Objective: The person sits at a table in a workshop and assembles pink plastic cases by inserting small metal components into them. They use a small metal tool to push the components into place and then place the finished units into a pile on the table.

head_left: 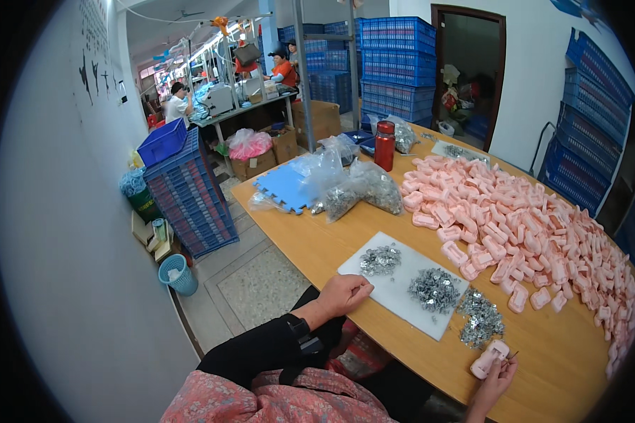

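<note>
My right hand (497, 386) grips a pale pink, car-shaped plastic shell (484, 362) near the table's front edge, its hollow side partly showing. A thin dark sliver sticks out beside those fingers; its kind is too small to tell. Over the near left edge of a white board (410, 308) is my left hand (342, 295), fingers curled together; whatever they may pinch is hidden. On that board lie two heaps of small silvery metal parts, a smaller heap (381, 260) and a larger heap (434, 290). Another metal heap (480, 319) rests on the wood between board and shell.
A large pile of pink shells (515, 233) covers the right of the wooden table (296, 243). Farther back are clear bags of metal parts (377, 187), a blue foam mat (283, 185) and a red bottle (384, 146). Stacked blue crates (188, 190) stand left; people work beyond.
</note>
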{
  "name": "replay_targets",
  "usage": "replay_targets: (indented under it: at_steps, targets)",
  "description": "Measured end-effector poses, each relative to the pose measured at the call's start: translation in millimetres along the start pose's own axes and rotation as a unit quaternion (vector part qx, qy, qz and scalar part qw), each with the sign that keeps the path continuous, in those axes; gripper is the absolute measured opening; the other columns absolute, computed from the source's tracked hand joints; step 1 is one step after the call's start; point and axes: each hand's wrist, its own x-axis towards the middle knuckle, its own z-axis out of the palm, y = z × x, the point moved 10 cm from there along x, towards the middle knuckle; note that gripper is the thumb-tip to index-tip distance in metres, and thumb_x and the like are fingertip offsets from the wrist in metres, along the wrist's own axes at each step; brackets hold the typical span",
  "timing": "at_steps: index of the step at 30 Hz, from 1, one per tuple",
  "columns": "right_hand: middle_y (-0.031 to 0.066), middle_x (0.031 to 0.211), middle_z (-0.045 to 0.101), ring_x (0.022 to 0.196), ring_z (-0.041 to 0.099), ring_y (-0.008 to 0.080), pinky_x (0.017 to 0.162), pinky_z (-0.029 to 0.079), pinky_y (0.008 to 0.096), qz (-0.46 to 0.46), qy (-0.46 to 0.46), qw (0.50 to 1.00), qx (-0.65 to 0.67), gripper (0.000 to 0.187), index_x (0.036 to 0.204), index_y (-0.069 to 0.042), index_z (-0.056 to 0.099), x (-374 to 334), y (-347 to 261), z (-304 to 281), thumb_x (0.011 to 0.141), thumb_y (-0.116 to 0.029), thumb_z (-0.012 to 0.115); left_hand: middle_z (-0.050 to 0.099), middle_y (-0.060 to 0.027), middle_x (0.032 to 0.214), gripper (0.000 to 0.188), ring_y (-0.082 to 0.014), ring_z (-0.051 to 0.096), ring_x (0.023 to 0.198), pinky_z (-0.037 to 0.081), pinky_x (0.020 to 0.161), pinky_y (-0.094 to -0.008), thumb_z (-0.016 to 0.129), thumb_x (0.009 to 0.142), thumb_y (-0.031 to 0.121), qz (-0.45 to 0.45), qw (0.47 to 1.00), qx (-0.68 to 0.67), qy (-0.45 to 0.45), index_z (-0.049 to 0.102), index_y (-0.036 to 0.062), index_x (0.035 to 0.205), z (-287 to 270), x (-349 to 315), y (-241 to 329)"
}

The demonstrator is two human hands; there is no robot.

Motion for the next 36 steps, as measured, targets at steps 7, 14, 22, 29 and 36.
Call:
replay_targets:
  at_steps: [7,14,22,29,36]
  targets:
    - [0.0075,0.112,0.058,0.098,0.057,0.0114,0.084,0.051,0.0265,-0.007,0.008,1.000,0.005,0.027,0.126,-0.001,0.047,1.0,-2.6,0.9,0.100,-0.007,0.052,0.065,-0.0153,0.073,0.023,-0.0303,0.065,0.067,0.051,0.061,-0.0363,0.061,0.091,0.025,-0.014,1.000,0.004,-0.007,0.070,0.0045,0.087,-0.5,0.3,0.0]
    - [0.0074,0.111,0.057,0.097,0.057,0.0109,0.082,0.051,0.0260,-0.014,0.007,1.000,-0.005,0.024,0.123,-0.001,0.047,0.9,-5.0,0.9,0.100,-0.007,0.052,0.067,-0.0153,0.075,0.027,-0.0285,0.066,0.068,0.051,0.062,-0.0358,0.058,0.094,0.026,-0.025,0.999,-0.039,-0.006,0.070,0.0027,0.086,-1.1,-1.4,-9.6]
    - [0.0071,0.111,0.057,0.097,0.056,0.0116,0.084,0.049,0.0269,-0.022,0.038,0.999,-0.031,0.024,0.123,-0.001,0.048,2.0,-6.6,-2.8,0.101,-0.009,0.053,0.069,-0.0134,0.078,0.031,-0.0215,0.067,0.072,0.051,0.068,-0.0331,0.055,0.097,0.027,-0.046,0.991,-0.129,-0.009,0.070,0.0016,0.088,-7.7,-0.4,-19.8]
    - [0.0060,0.109,0.058,0.095,0.056,0.0108,0.083,0.049,0.0266,-0.032,0.052,0.996,-0.070,0.024,0.123,-0.002,0.049,-0.4,-10.0,2.9,0.101,-0.014,0.052,0.069,-0.0108,0.083,0.034,-0.0165,0.065,0.080,0.050,0.077,-0.0300,0.048,0.100,0.024,-0.060,0.975,-0.210,-0.030,0.069,-0.0003,0.089,-13.2,-1.0,-30.2]
    - [0.0051,0.107,0.058,0.092,0.056,0.0100,0.079,0.049,0.0256,-0.032,0.068,0.991,-0.113,0.024,0.121,-0.003,0.050,-1.6,-11.2,-0.3,0.102,-0.017,0.052,0.070,-0.0105,0.089,0.036,-0.0167,0.065,0.088,0.050,0.085,-0.0293,0.044,0.101,0.021,-0.056,0.953,-0.293,-0.045,0.067,-0.0029,0.088,-12.9,-2.6,-37.7]
